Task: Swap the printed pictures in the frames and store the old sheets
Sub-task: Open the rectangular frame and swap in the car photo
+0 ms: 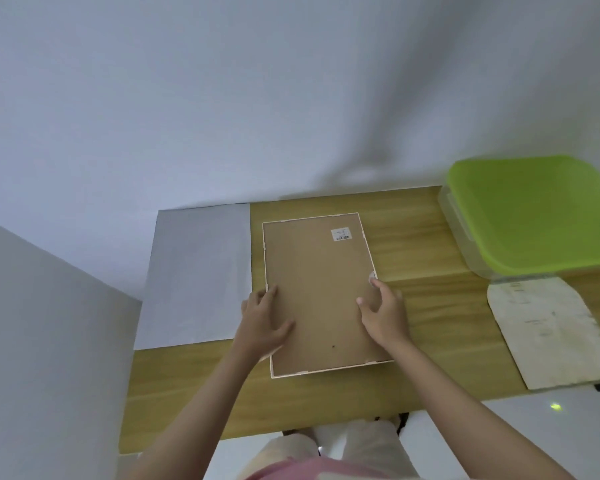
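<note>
Nearest the camera are the person's knees in pale trousers [329,448], just under the near edge of a wooden table [430,341]. A strip of bare wood runs between that edge and the picture frame [317,292], which lies face down in the middle of the table, its brown backing board up and a thin white rim showing round it.

The left hand [262,322] rests on the frame's left edge, fingers spread and fairly straight, the thumb lying flat on the board. The right hand [383,310] sits at the right edge with its fingers loosely bent, the fingertips touching the rim; whether they pinch a tab there cannot be told.

To the left, touching or nearly touching the frame's side, lies a large white sheet [198,275] that reaches the table's far left corner. To the right, well apart from the frame with bare wood between, lies a worn off-white sheet [551,334] with faint printing too blurred to read.

Farther back on the right stands a clear box with a green lid [534,213], overhanging the frame's far side. A small white barcode label [341,234] sits near the backing board's far right corner; its text is too small to read. Behind the table is a plain white wall [222,98].
</note>
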Available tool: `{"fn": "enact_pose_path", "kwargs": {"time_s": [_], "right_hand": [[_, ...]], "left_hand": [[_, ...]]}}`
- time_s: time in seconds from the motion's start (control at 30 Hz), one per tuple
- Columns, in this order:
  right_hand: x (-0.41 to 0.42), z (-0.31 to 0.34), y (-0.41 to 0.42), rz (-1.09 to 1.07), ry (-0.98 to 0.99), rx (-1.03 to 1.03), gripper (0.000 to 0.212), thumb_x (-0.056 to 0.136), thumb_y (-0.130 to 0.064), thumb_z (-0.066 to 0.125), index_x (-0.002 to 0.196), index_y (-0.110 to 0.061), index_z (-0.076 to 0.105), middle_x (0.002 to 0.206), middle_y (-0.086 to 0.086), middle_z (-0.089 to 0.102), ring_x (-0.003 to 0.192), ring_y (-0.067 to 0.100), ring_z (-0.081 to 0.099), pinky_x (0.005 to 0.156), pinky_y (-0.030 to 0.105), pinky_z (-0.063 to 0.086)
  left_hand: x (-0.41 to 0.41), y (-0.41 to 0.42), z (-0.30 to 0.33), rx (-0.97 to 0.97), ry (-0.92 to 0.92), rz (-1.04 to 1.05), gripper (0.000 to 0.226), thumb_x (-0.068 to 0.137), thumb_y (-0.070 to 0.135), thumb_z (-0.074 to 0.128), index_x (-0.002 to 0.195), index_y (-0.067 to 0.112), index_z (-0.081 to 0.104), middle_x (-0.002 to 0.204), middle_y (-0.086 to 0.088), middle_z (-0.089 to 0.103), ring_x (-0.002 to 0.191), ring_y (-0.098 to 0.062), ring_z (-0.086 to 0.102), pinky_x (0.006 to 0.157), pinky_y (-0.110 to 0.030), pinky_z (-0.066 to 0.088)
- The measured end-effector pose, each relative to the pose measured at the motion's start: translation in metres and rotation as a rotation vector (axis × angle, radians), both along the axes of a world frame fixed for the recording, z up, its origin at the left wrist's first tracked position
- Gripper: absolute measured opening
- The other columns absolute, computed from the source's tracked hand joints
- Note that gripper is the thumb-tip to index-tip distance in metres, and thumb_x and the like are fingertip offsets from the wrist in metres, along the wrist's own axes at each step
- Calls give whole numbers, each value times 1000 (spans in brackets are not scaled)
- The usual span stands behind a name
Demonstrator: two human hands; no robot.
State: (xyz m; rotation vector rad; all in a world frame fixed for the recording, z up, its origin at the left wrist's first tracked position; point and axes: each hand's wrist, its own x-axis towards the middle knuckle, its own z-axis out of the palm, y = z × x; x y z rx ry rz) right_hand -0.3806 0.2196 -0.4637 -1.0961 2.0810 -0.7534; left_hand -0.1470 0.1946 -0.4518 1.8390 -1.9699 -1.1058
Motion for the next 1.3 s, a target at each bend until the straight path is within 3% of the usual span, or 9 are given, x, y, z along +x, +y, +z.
{"fn": "enact_pose_path", "kwargs": {"time_s": [0.13,0.27,0.33,0.43,0.57,0.7,0.93,1.1,1.3], "right_hand": [[-2,-2,-7,84,162,40,52,86,-25,64,134,-16,48,116,17,49,114,35,43,98,32,28],[-7,0,1,157,139,48,59,84,-28,67,137,-16,45,119,11,39,117,29,38,101,27,28],[-13,1,8,200,142,51,65,79,-30,72,137,-15,44,120,8,34,120,26,35,100,21,24],[-25,3,16,294,163,113,84,71,-38,78,142,-20,37,117,3,25,121,23,31,103,23,26],[-35,10,13,365,168,189,102,60,-41,85,145,-28,29,113,2,21,120,25,30,104,26,26],[-35,14,0,401,173,242,111,52,-41,89,145,-27,28,116,3,23,120,22,29,107,29,29],[-29,22,-12,423,205,247,107,50,-35,91,139,-15,34,126,4,27,126,22,29,103,29,33],[-23,26,-16,431,258,247,105,47,-35,92,133,-11,38,123,4,28,122,22,29,102,28,35],[-20,26,-17,416,229,244,107,45,-33,93,132,-9,36,125,4,28,124,22,30,104,27,33]], "left_hand": [[-5,3,-1,12,15,14,72,84,29,63,144,17,26,142,-8,26,130,-29,26,106,-37,32],[-5,9,-3,-20,56,61,72,81,26,66,142,11,29,141,-12,25,131,-31,29,106,-34,31],[-2,15,-5,-31,56,51,79,78,30,70,142,10,29,138,-10,27,129,-26,31,103,-28,31],[0,29,-6,-18,47,16,92,69,38,77,142,12,28,135,-4,27,124,-21,32,94,-20,30],[0,40,-7,65,33,-15,119,54,47,83,146,19,14,136,3,20,120,-20,30,101,-32,39],[0,41,-7,63,36,-17,123,50,45,86,147,21,13,134,4,18,120,-20,27,100,-32,36],[2,43,-8,27,31,-53,124,53,47,84,148,19,9,135,4,16,120,-21,27,105,-38,37],[8,41,-8,50,-5,-113,139,43,58,83,148,21,0,137,5,12,121,-20,26,107,-37,36],[10,45,-10,49,-3,-71,142,37,69,73,149,20,1,140,7,12,124,-20,24,107,-41,36]]}}
